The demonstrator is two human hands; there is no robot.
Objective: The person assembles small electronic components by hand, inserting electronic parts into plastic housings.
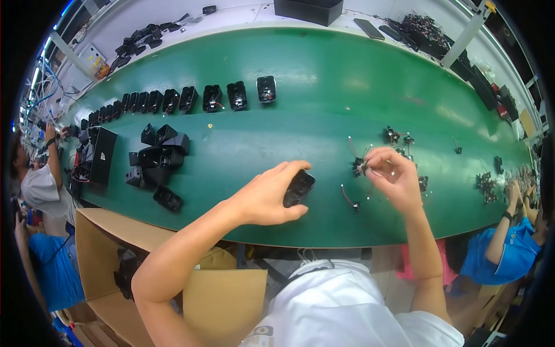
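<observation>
My left hand curves around a black plastic housing that rests on the green table in front of me. To the right, the fingers of my right hand pinch a small black part with thin wires just above the table. A loose wired part with a red lead lies below it, nearer the table's edge. Beyond my right hand more small wired parts sit in a loose cluster, partly hidden by the fingers.
A row of black housings runs along the table's far left. Stacked housings and a black box stand on the left. An open cardboard box is below the near edge. Co-workers sit on both sides, one in a blue shirt.
</observation>
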